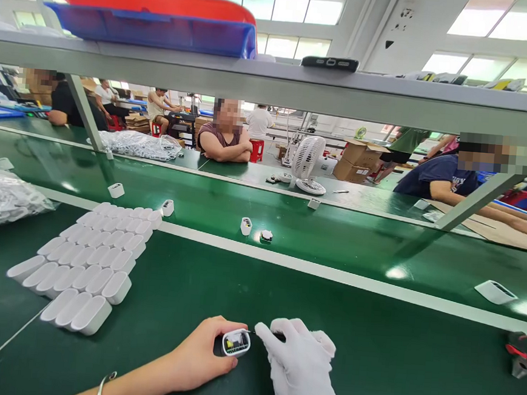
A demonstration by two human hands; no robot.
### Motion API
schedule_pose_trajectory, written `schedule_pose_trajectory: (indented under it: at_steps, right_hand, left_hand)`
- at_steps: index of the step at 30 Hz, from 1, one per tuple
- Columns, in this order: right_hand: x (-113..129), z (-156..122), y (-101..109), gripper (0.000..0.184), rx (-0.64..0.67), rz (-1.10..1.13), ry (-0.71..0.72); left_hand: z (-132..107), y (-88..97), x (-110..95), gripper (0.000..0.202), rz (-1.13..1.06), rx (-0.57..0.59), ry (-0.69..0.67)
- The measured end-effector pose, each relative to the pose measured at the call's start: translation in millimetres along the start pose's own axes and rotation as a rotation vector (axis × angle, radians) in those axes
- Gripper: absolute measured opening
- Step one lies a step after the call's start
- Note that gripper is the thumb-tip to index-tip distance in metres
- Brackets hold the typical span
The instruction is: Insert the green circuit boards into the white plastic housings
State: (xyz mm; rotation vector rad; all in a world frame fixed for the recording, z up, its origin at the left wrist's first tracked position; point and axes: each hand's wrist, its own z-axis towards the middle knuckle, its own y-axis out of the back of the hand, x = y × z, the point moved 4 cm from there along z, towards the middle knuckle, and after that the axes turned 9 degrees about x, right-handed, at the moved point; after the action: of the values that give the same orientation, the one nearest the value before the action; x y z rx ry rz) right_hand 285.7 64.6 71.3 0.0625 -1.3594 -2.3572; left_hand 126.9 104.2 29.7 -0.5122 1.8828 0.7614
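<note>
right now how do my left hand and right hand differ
The left hand is bare, while the right hand wears a white glove. The left hand grips a white casing; the right hand holds a thin dark item beside it. Both hands are over the green tabletop.

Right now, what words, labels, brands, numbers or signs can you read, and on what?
None reads with certainty.
Navy shirt, at right: light lettering, too small and blurred.
Cardboard box beyond the fan: faint marks, too small.
White housing in the left hand: no legible text.
</note>
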Motion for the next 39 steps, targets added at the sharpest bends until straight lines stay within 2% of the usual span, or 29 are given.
schedule_pose_trajectory:
  at_steps: [4, 9, 15, 19, 22, 26, 29, 31, 33, 34, 37, 39]
  right_hand:
    - [5, 1, -6, 0.035, 0.020, 0.023, 0.020]
    - [8, 2, -6, 0.032, 0.126, -0.025, 0.093]
    - [7, 4, -4, 0.034, 0.098, -0.048, 0.103]
    - [10, 6, -5, 0.027, 0.159, -0.051, 0.128]
    - [-2, 6, -1, 0.034, 0.181, -0.057, 0.094]
    - [-36, 2, -6, 0.043, 0.183, -0.091, -0.080]
    - [-50, -3, -19, 0.036, 0.274, -0.118, -0.135]
    - [-45, -6, -23, 0.030, 0.281, -0.088, -0.129]
    - [-31, -8, -24, 0.028, 0.247, 0.009, -0.073]
    - [-21, -9, -24, 0.031, 0.244, 0.070, -0.017]
    - [2, -13, -28, 0.035, 0.276, 0.243, 0.143]
    - [9, -13, -32, 0.029, 0.254, 0.326, 0.133]
  left_hand:
    - [1, -0.3, -2, 0.047, 0.017, 0.023, -0.032]
    - [2, -0.6, -3, 0.049, 0.029, 0.029, -0.037]
    - [2, -1.3, 1, 0.049, 0.049, 0.023, -0.040]
    - [3, -0.7, 1, 0.049, 0.058, 0.042, -0.049]
    - [4, -1.4, 2, 0.049, 0.050, 0.033, -0.035]
    - [0, -1.3, 3, 0.053, 0.067, 0.046, -0.028]
    - [-6, 7.4, -1, 0.070, 0.176, 0.118, -0.048]
    - [-8, 21.7, -3, 0.078, 0.337, 0.114, -0.081]
    - [-9, 44.9, -1, 0.069, 0.574, -0.035, -0.058]
    - [-9, 59.8, 1, 0.062, 0.699, -0.178, 0.003]
    - [-16, 104.9, 11, 0.051, 0.975, -0.695, 0.310]
    - [-22, 125.6, 16, 0.050, 1.067, -0.918, 0.456]
